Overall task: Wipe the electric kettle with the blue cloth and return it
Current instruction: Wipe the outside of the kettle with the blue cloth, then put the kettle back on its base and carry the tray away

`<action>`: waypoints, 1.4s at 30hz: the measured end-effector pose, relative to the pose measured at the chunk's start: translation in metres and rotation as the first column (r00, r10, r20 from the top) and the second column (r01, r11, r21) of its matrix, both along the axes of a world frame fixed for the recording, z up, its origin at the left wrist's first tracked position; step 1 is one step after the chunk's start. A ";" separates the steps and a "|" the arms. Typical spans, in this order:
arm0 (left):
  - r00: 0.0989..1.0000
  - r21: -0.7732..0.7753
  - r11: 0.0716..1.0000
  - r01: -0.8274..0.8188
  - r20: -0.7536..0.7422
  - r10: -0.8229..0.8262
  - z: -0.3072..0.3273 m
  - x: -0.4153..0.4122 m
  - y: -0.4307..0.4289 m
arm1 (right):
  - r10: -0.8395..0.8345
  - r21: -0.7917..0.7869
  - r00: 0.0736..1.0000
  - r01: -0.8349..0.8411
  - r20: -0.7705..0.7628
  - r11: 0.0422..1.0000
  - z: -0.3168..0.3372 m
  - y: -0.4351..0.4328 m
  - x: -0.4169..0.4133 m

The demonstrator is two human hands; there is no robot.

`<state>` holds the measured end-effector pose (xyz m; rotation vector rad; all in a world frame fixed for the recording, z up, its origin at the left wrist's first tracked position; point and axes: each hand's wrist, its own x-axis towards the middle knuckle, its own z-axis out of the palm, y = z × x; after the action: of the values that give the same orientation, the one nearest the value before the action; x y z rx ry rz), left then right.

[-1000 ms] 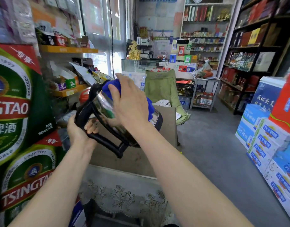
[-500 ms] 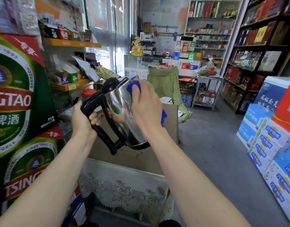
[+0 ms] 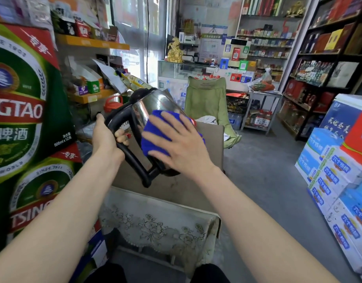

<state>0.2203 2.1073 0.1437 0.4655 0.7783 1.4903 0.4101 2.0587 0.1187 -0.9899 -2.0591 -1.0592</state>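
Note:
A shiny steel electric kettle (image 3: 150, 104) with a black handle and lid hangs in the air above a small brown table, tilted with its top to the upper left. My left hand (image 3: 106, 137) is closed around the black handle. My right hand (image 3: 180, 144) lies flat with spread fingers on the blue cloth (image 3: 155, 135) and presses it against the kettle's side, near the lower part of the body. The kettle's base is hidden behind that hand.
A brown table (image 3: 176, 190) with a lace-edged cover (image 3: 155, 225) stands below the kettle. Green beer cartons (image 3: 22, 111) are stacked at the left beside orange shelves (image 3: 92, 42). A green folding chair (image 3: 206, 99) is behind the table. Blue and white boxes (image 3: 339, 180) line the right; grey floor (image 3: 268, 170) lies between.
My right hand with the cloth has slid down the kettle's side from near the lid to the lower body. The kettle has turned more upright and shifted a little right.

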 end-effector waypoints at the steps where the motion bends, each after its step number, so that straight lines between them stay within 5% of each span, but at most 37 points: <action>1: 1.000 -0.006 1.000 0.004 -0.015 -0.004 0.000 0.002 -0.001 | -0.002 -0.048 0.989 -0.005 -0.145 0.999 0.006 0.000 -0.003; 3: 0.999 -0.008 1.000 0.003 -0.048 -0.004 0.001 0.007 -0.003 | -0.028 -0.151 0.897 -0.044 -0.442 0.988 0.019 0.000 -0.012; 5: 0.996 -0.019 1.000 -0.009 -0.087 0.007 -0.001 0.013 -0.005 | -0.123 -0.223 0.821 -0.005 -0.557 0.975 0.026 0.004 -0.021; 11: 0.992 -0.047 0.994 -0.094 -0.093 0.090 -0.006 0.018 -0.009 | -0.160 -0.116 0.976 0.144 -0.150 0.983 -0.025 -0.007 -0.024; 14: 0.988 -0.027 0.990 -0.138 -0.071 0.136 -0.010 0.016 -0.011 | -0.192 -0.176 0.944 0.148 -0.267 0.973 -0.066 -0.017 -0.011; 16: 0.984 -0.013 0.987 -0.161 -0.079 0.160 -0.011 0.019 -0.015 | -0.237 -0.299 0.794 0.073 -0.560 0.951 -0.077 -0.021 -0.013; 19: 0.979 -0.019 0.982 -0.188 -0.082 0.185 -0.015 0.025 -0.020 | -0.301 -0.372 0.398 -0.114 -0.867 0.921 -0.069 -0.023 -0.023; 22: 0.976 0.013 0.980 -0.199 -0.084 0.199 -0.021 0.024 -0.013 | -0.394 -0.401 0.079 -0.245 -0.916 0.883 -0.057 -0.010 -0.015; 25: 0.972 0.063 0.976 -0.207 -0.100 0.212 -0.024 0.023 0.003 | -0.536 -0.487 -0.078 -0.323 -0.840 0.811 -0.054 0.011 0.006; 31: 0.949 0.126 0.960 -0.251 -0.161 0.270 -0.021 0.044 0.059 | -0.720 -0.681 0.003 -0.329 -0.694 0.654 -0.079 0.058 0.038; 35: 0.925 0.157 0.956 -0.250 -0.252 0.283 -0.022 0.061 0.108 | -0.856 -0.898 0.293 -0.252 -0.426 0.360 -0.090 0.086 0.057; 39: 0.905 0.213 0.957 -0.196 -0.336 0.260 -0.022 0.069 0.147 | -0.801 -0.997 0.598 -0.074 -0.035 -0.011 -0.068 0.129 0.089; 41: 0.888 0.219 0.958 -0.185 -0.381 0.258 -0.014 0.074 0.158 | -0.813 -0.993 0.572 -0.110 -0.106 0.051 -0.040 0.148 0.101; 42: 0.878 0.217 0.959 -0.182 -0.403 0.257 -0.009 0.077 0.163 | -0.817 -0.965 0.518 -0.187 -0.254 0.182 -0.025 0.158 0.105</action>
<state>0.2975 2.2700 0.1352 0.8814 1.0788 1.7016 0.5153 2.2163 0.0937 -2.1771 -1.4269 0.7984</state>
